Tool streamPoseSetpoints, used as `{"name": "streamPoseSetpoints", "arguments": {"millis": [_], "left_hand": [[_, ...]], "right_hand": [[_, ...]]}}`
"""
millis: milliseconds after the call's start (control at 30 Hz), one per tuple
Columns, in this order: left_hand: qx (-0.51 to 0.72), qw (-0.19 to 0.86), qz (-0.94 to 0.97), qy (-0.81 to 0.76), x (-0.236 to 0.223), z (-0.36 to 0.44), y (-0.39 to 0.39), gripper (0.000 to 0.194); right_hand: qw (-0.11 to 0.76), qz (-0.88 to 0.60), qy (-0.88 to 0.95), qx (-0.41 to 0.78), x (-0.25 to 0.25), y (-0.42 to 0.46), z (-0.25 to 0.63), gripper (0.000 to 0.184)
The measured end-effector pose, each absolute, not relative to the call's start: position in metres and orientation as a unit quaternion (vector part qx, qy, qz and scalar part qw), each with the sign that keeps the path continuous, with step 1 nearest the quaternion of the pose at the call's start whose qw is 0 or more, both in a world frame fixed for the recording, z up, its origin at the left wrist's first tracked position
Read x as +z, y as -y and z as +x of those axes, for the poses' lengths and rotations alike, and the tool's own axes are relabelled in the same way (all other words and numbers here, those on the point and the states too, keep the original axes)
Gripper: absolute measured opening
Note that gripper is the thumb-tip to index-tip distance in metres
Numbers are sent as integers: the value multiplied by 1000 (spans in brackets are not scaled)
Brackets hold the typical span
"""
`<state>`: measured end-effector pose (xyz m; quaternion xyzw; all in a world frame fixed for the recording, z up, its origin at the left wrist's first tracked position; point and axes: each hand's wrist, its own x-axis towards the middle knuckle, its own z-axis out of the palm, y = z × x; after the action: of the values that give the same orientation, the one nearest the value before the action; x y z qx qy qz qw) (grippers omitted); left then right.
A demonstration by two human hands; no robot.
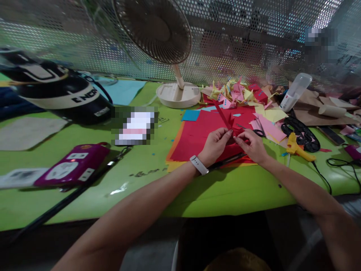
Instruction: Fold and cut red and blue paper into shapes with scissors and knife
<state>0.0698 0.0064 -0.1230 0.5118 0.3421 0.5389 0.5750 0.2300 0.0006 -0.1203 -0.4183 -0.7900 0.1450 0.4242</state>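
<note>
The left hand (216,145) and right hand (251,145) are pinching a folded red paper strip (222,114) in their fingertips, just above the red sheets (191,137). Right of the red sheets a yellow glue gun (299,148) is lying, and beyond them a fan (158,32) is standing near a paper heap (235,92). Left of them a black flask (63,92) is showing large letters beginning E N, the rest too blurred to read.

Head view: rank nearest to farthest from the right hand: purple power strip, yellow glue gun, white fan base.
From the right hand, as the head view shows:
1. yellow glue gun: off to its right
2. white fan base: to its left, farther back
3. purple power strip: far over on the left
</note>
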Motion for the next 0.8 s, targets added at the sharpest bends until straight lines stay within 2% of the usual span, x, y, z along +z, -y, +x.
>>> {"name": "streamPoseSetpoints", "arguments": {"millis": [100, 267, 500, 667, 800], "left_hand": [[561, 587, 485, -326, -122, 69, -9, 36], [588, 597, 446, -314, -120, 69, -10, 37], [589, 552, 498, -317, -115, 73, 2, 30], [582, 533, 518, -330, -113, 73, 6, 30], [574, 581, 488, -309, -113, 73, 6, 32]], "right_hand": [[454, -418, 769, 165, -119, 3, 229, 23], [514, -457, 685, 239, -116, 5, 230, 33], [456, -429, 648, 433, -114, 4, 225, 36], [459, -437, 616, 467, -110, 8, 221, 38], [463, -438, 608, 473, -111, 8, 222, 38]]}}
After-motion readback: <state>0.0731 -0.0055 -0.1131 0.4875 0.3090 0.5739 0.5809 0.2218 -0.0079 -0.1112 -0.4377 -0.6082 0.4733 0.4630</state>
